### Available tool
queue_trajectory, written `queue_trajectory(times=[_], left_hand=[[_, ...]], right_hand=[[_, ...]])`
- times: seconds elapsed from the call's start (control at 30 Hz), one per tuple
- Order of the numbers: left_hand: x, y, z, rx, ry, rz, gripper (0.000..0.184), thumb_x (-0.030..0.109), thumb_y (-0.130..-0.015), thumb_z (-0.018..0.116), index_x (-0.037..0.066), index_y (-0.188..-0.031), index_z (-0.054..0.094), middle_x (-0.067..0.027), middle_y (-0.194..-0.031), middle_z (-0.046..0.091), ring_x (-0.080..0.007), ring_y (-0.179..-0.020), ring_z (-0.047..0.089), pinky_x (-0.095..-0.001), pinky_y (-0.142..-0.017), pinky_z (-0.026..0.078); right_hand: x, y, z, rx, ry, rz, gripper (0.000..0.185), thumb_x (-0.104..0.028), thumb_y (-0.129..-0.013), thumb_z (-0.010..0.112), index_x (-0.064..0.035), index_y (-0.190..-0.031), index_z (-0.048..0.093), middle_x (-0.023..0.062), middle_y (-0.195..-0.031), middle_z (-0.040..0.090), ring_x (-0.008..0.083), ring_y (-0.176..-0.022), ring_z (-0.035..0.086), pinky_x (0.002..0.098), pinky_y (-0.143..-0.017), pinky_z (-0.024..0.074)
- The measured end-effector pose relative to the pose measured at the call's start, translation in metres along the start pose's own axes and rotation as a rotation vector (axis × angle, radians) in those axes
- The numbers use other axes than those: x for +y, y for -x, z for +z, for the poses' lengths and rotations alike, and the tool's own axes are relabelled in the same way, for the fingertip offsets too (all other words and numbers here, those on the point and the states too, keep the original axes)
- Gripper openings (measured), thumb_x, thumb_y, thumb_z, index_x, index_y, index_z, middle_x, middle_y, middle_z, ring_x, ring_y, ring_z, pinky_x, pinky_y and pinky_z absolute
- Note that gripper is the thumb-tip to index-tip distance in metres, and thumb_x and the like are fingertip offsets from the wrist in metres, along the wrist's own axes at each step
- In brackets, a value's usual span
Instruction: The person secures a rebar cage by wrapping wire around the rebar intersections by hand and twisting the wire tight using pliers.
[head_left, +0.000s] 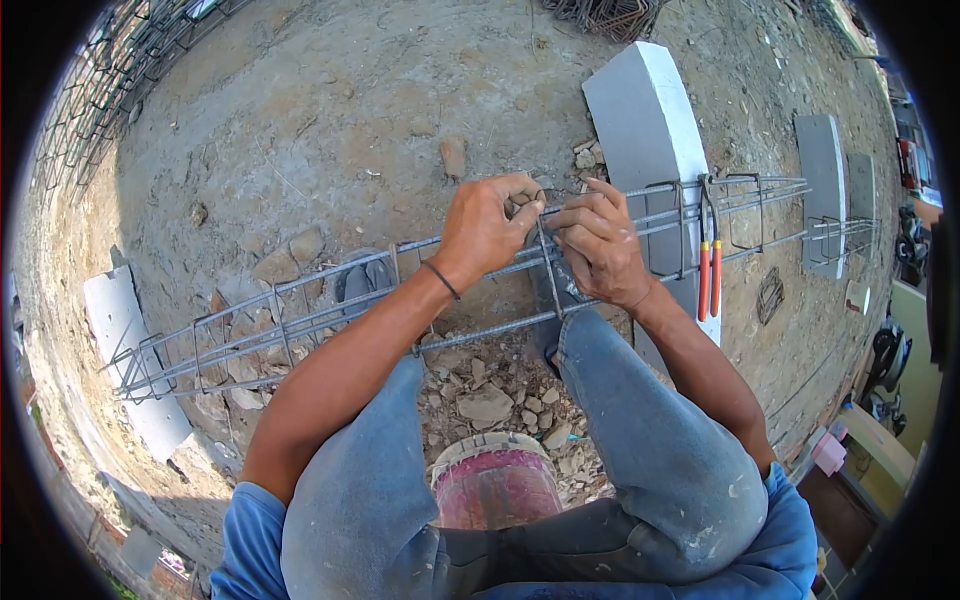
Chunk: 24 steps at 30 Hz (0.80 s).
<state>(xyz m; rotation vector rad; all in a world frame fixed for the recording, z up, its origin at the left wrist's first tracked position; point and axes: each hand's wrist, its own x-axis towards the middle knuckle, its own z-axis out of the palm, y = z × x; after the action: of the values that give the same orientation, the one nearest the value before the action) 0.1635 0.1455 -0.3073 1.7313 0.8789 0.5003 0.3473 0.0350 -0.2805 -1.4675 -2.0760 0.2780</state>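
A long rebar cage (470, 338) of ribbed steel bars and bent stirrups runs across in front of my knees. My left hand (490, 225) is closed in a pinch at the top of a stirrup (549, 265); what lies between its fingertips is too small to make out. Just to the right, my right hand (600, 245) has its fingers curled against the cage by the same stirrup. Farther right, pincers (710, 262) with orange-red handles hang by their jaws on the cage's bars.
Pale blocks (650, 110) support the cage on the right, and another block (140, 345) on the left. An upturned, worn pink bucket (497, 480) stands between my legs. Rubble (487, 405) covers the ground near my feet. More bent steel (605, 15) lies at the back.
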Motion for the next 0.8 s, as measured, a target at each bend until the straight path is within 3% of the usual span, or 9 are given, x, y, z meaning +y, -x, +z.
queue_trajectory(times=[0.13, 0.3, 0.5, 0.63, 0.73, 0.8], left_hand=[[0.001, -0.002, 0.000, -0.002, 0.002, 0.000, 0.011, 0.011, -0.090, 0.077, 0.003, -0.098, 0.077, -0.0047, -0.077, 0.075, -0.0060, -0.056, 0.053, -0.0283, -0.052, 0.045], [0.003, 0.000, -0.001, -0.020, -0.003, -0.046, 0.012, 0.012, -0.090, 0.077, 0.003, -0.099, 0.077, -0.0061, -0.077, 0.075, -0.0069, -0.056, 0.055, -0.0288, -0.053, 0.046], [0.003, -0.001, -0.001, -0.018, -0.021, -0.044, 0.012, 0.012, -0.091, 0.077, 0.003, -0.099, 0.076, -0.0070, -0.079, 0.076, -0.0078, -0.057, 0.058, -0.0295, -0.055, 0.048], [0.005, 0.000, -0.002, -0.021, -0.012, -0.052, 0.012, 0.011, -0.090, 0.077, 0.003, -0.098, 0.076, -0.0067, -0.079, 0.076, -0.0076, -0.058, 0.058, -0.0296, -0.055, 0.048], [0.005, 0.000, -0.002, -0.020, -0.008, -0.047, 0.011, 0.011, -0.090, 0.077, 0.004, -0.098, 0.076, -0.0066, -0.079, 0.076, -0.0080, -0.058, 0.058, -0.0295, -0.055, 0.048], [0.005, 0.000, -0.002, -0.017, -0.008, -0.047, 0.011, 0.011, -0.090, 0.077, 0.004, -0.098, 0.076, -0.0064, -0.080, 0.076, -0.0082, -0.057, 0.058, -0.0295, -0.055, 0.048]], right_hand=[[0.000, -0.001, -0.006, -0.109, 0.022, -0.037, 0.015, 0.001, -0.079, 0.076, -0.0067, -0.088, 0.066, 0.0036, -0.104, 0.069, 0.0277, -0.105, 0.064, 0.0559, -0.112, 0.0418], [0.005, 0.002, -0.012, -0.212, -0.118, 0.091, 0.018, -0.008, -0.083, 0.080, -0.0041, -0.100, 0.075, 0.0086, -0.109, 0.066, 0.0299, -0.110, 0.061, 0.0508, -0.105, 0.0442], [0.004, -0.013, -0.015, -0.230, -0.217, 0.270, 0.016, -0.011, -0.080, 0.084, -0.0036, -0.093, 0.077, 0.0107, -0.104, 0.064, 0.0322, -0.106, 0.059, 0.0463, -0.093, 0.0457], [0.004, -0.023, -0.017, -0.336, -0.219, 0.373, 0.020, -0.012, -0.079, 0.085, -0.0043, -0.096, 0.077, 0.0120, -0.105, 0.063, 0.0334, -0.108, 0.058, 0.0460, -0.094, 0.0460], [0.010, -0.036, -0.017, -0.287, -0.157, 0.461, 0.027, -0.018, -0.078, 0.087, -0.0032, -0.098, 0.075, 0.0144, -0.102, 0.066, 0.0358, -0.105, 0.062, 0.0469, -0.091, 0.0486], [0.026, -0.047, -0.017, -0.422, -0.299, 0.627, 0.037, -0.023, -0.073, 0.090, -0.0008, -0.097, 0.072, 0.0177, -0.094, 0.071, 0.0380, -0.094, 0.067, 0.0474, -0.083, 0.0519]])
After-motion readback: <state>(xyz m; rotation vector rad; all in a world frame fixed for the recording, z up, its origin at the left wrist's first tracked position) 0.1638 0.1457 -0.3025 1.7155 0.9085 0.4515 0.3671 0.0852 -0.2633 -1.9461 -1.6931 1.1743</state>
